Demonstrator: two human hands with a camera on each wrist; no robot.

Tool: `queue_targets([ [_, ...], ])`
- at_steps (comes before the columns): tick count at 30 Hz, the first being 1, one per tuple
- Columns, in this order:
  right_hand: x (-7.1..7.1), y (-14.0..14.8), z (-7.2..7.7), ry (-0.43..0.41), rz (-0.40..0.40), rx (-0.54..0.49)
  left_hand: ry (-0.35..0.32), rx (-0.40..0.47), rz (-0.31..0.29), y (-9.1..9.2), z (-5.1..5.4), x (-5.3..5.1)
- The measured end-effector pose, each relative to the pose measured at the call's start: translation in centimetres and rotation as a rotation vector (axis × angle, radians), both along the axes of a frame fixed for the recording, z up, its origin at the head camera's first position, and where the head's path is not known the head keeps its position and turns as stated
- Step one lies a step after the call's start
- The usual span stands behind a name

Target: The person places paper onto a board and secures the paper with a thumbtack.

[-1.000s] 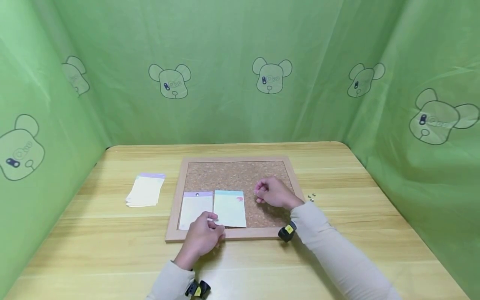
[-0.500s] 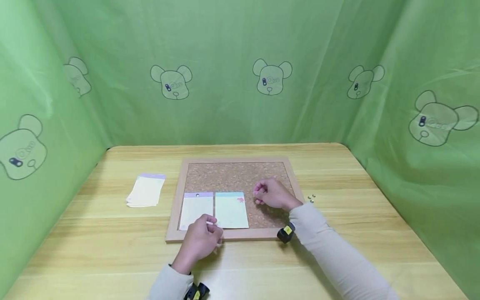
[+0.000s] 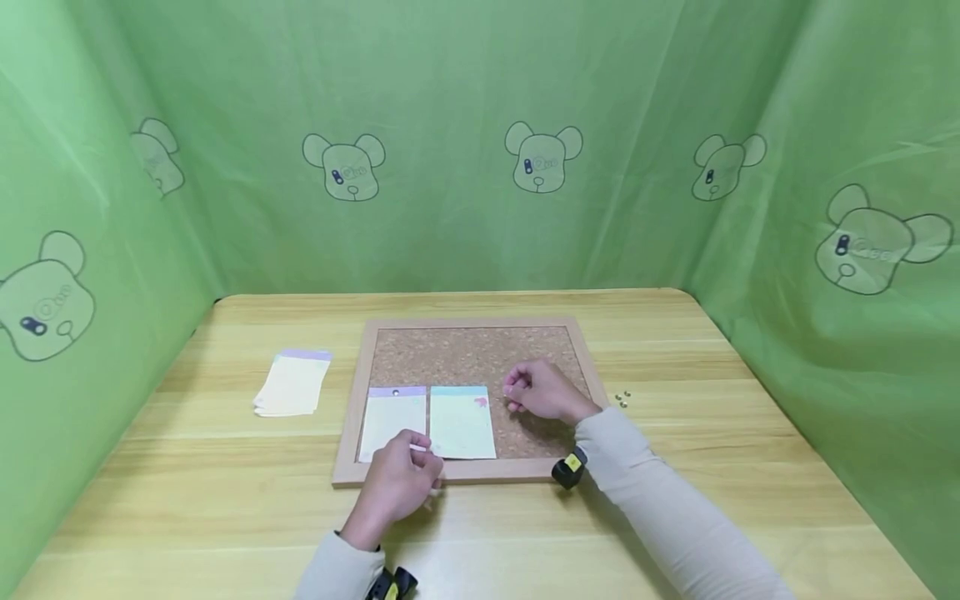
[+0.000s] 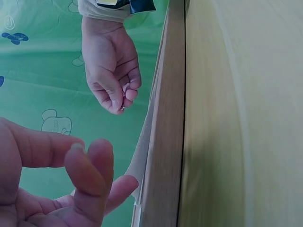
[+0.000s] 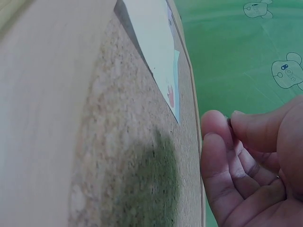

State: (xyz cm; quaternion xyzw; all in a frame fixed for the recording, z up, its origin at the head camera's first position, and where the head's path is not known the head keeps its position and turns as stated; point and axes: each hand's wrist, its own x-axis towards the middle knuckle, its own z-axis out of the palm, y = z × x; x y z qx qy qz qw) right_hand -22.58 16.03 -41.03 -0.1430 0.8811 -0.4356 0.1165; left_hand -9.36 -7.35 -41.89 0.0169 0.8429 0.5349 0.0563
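Note:
In the head view, my right hand [image 3: 543, 390] is over the right half of a cork board [image 3: 465, 354], pinching a small thumbtack [image 5: 229, 122] between thumb and index finger. My left hand [image 3: 401, 477] is at the board's front edge by the lower left corner of a blue-topped note sheet [image 3: 461, 423]. One left fingertip touches this sheet's edge in the left wrist view; the other fingers are loosely bent and pinch nothing visible. Left of it lies a purple-topped note sheet [image 3: 392, 421] with a round silver tack [image 3: 396, 392] in its top strip.
A stack of note sheets [image 3: 292, 385] lies on the table left of the board. Several loose thumbtacks [image 3: 624, 405] lie just right of the board's wooden frame [image 3: 592, 367]. Green curtains [image 3: 450, 233] enclose the table [image 3: 712, 433] at the back and sides.
The blue-topped sheet has shifted slightly right and now lies straighter beside the purple-topped one. My left hand has drawn slightly back from its corner; my right hand has edged left with the thumbtack.

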Motion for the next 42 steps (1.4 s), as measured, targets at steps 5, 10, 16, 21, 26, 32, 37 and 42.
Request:
queue_targets([
  [5, 0.0, -0.1, 0.2, 0.000, 0.002, -0.005, 0.017, -0.032, 0.008, -0.2, 0.4, 0.1],
  [10, -0.1, -0.4, 0.3, 0.021, 0.018, 0.014, 0.033, -0.062, -0.013, -0.3, 0.5, 0.0],
  [16, -0.3, -0.8, 0.4, 0.031, 0.023, 0.052, 0.100, -0.127, -0.092, -0.1, 0.2, -0.2],
  [21, -0.5, -1.2, 0.4, 0.025, 0.041, 0.054, 0.131, -0.179, -0.177, 0.2, 0.3, -0.3],
  [26, -0.5, -1.6, 0.7, 0.010, 0.045, 0.040, 0.128, -0.343, -0.330, 0.6, 0.9, -0.3],
  [32, -0.7, -2.3, 0.6, 0.013, 0.047, 0.046, 0.129, -0.523, -0.439, 1.0, 1.3, -0.3],
  [37, -1.0, -3.0, 0.4, 0.005, 0.049, 0.046, 0.093, -0.572, -0.431, 1.3, 1.4, -0.6],
  [42, -1.2, -3.8, 0.1, 0.012, 0.054, 0.061, 0.029, -0.641, -0.437, 1.8, 1.2, -0.8],
])
